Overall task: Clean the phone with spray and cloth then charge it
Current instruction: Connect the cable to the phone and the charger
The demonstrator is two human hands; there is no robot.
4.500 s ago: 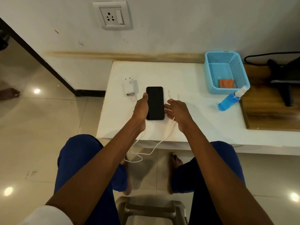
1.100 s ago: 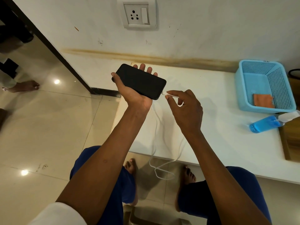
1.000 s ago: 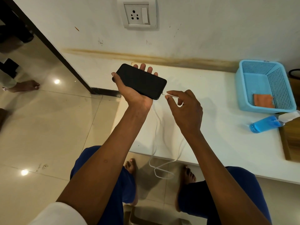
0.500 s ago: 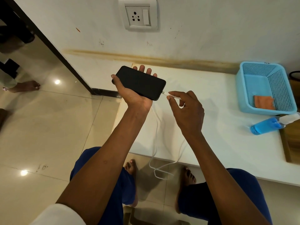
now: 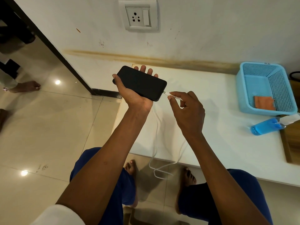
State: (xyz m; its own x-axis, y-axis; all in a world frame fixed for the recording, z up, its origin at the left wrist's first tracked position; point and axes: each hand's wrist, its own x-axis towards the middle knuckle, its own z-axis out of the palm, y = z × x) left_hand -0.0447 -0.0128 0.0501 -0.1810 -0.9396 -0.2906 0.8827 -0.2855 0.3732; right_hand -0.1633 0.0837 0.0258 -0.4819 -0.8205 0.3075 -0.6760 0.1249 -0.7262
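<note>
My left hand (image 5: 134, 96) holds the black phone (image 5: 141, 82) palm up above the white table's left end, screen dark, fingers and thumb curled round its edges. My right hand (image 5: 186, 111) pinches the plug of the white charging cable (image 5: 172, 95) right at the phone's lower end; whether the plug is fully in I cannot tell. The cable hangs down in a loop (image 5: 159, 169) past the table's front edge. The blue spray bottle (image 5: 267, 126) lies on its side at the right. An orange cloth (image 5: 263, 103) lies in the blue basket (image 5: 243, 95).
A wall socket with a switch (image 5: 138, 15) is on the wall above the white table (image 5: 219, 140). A wooden surface (image 5: 292, 143) adjoins the table at the right. My knees and bare feet are below, another person's foot (image 5: 24, 86) on the tiled floor at left.
The phone went from lying flat on the table to being held up in my left hand. Over the last second my right hand has kept the plug at the phone's end, barely moving.
</note>
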